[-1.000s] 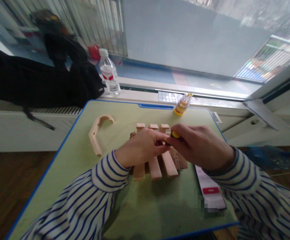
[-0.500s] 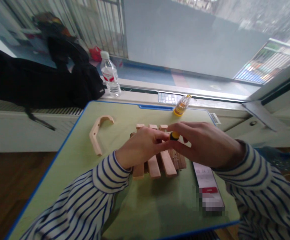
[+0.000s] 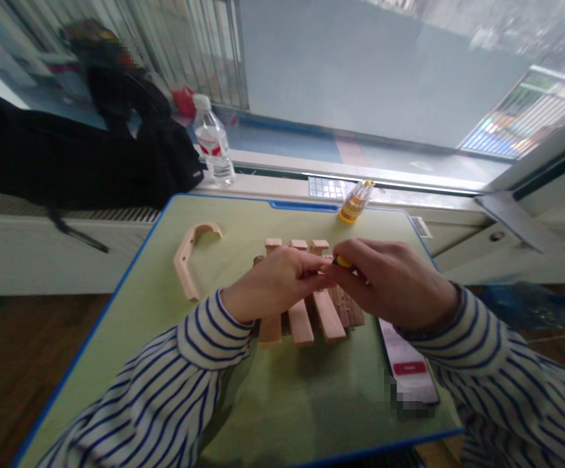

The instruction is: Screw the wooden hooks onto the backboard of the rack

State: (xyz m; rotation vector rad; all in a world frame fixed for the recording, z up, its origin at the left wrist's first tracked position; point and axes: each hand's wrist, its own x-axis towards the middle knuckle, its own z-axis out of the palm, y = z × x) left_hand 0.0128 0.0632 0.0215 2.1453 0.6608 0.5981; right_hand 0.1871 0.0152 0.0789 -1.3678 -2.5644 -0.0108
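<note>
My right hand (image 3: pixel 392 279) is closed around the yellow and black handle of a screwdriver (image 3: pixel 343 261), above the right part of a wooden piece. The screwdriver's shaft is hidden by the fingers. My left hand (image 3: pixel 282 278) meets it from the left, thumb and forefinger pinched together near the handle; what they hold is hidden. Beneath both hands, several pale wooden slats (image 3: pixel 329 317) lie side by side across a darker brown wooden part (image 3: pixel 352 308), mostly covered by the hands.
A curved wooden piece with holes (image 3: pixel 183 259) lies on the left of the green, blue-edged table (image 3: pixel 243 403). At the back right stands a clear container with a yellow base (image 3: pixel 355 203). A phone (image 3: pixel 409 367) lies at right. A water bottle (image 3: pixel 212 143) and black bag (image 3: pixel 165 156) occupy the sill.
My right hand has turned slightly and the screwdriver handle tilts more to the right. My left hand stays almost in place, still pinching.
</note>
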